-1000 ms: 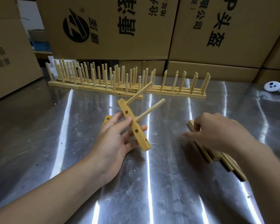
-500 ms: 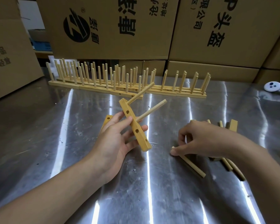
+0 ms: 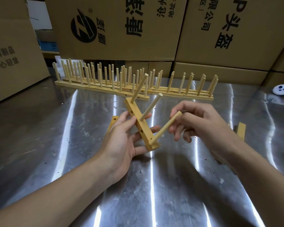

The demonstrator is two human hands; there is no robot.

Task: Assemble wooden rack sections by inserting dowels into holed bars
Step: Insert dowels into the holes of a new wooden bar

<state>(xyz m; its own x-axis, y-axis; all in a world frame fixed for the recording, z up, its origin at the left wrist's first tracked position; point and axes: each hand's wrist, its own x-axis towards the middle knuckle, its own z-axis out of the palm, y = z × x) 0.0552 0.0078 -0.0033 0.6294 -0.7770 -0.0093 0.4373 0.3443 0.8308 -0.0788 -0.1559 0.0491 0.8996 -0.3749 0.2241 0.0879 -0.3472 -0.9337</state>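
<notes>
**Left hand** (image 3: 121,141) is gripping the holed bar (image 3: 138,123) between thumb and fingers and holding it tilted above the metal table (image 3: 72,161). A spare bar (image 3: 113,122) is lying just behind this hand. Two seated dowels (image 3: 152,105) are projecting from the bar's far half, up and away from the palm, and open side holes are showing beside the thumb.

**Centre:** a third dowel (image 3: 165,127) is meeting the bar's near end, just beyond the left fingertips. Whether its tip is already entering a hole cannot be told.

**Right hand** (image 3: 198,123) is pinching this dowel's upper end with thumb and fingertips, the other fingers loosely curled. Loose bars (image 3: 241,130) are lying to the right of this hand.

**Risks, as judged:**
- Pushing off the hole's axis is likely to be jamming the dowel or scuffing the hole's edge.
- The pinch, far from the tip, is giving little control, so the tip may be skidding off the face.
- The left grip, sitting near mid-bar, may be letting the near end swing under the push.
</notes>
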